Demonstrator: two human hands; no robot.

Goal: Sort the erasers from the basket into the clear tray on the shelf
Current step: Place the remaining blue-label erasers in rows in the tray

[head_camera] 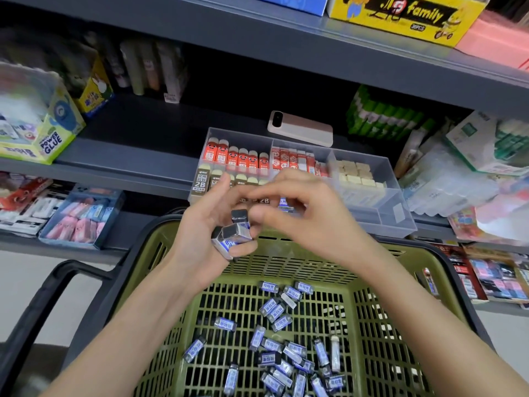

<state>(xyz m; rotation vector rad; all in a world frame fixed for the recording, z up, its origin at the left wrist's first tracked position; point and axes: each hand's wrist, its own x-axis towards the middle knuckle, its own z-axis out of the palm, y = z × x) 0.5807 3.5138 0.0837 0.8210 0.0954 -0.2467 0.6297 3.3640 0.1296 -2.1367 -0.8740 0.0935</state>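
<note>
On my feed the left hand (pixel 206 224) grips a stack of erasers (pixel 233 237) in blue-and-white sleeves above the far rim of the green basket (pixel 160 282). The right hand (pixel 300 213) is just beside it, fingers curled, thumb touching the topmost eraser; I cannot tell whether it pinches it. Loose erasers (pixel 274 310) of the same kind lie scattered on the basket floor. Behind the hands the clear tray (pixel 395 213) sits on the grey shelf (pixel 128 156), holding red erasers (pixel 237 157), 2B erasers (pixel 200 181) and cream erasers (pixel 355 173). A phone (pixel 300 128) lies just behind it.

Single head view, forward and down, close above basket (pixel 300 267), shelf (pixel 128 150) beyond, edges seemingly blurred.
</note>
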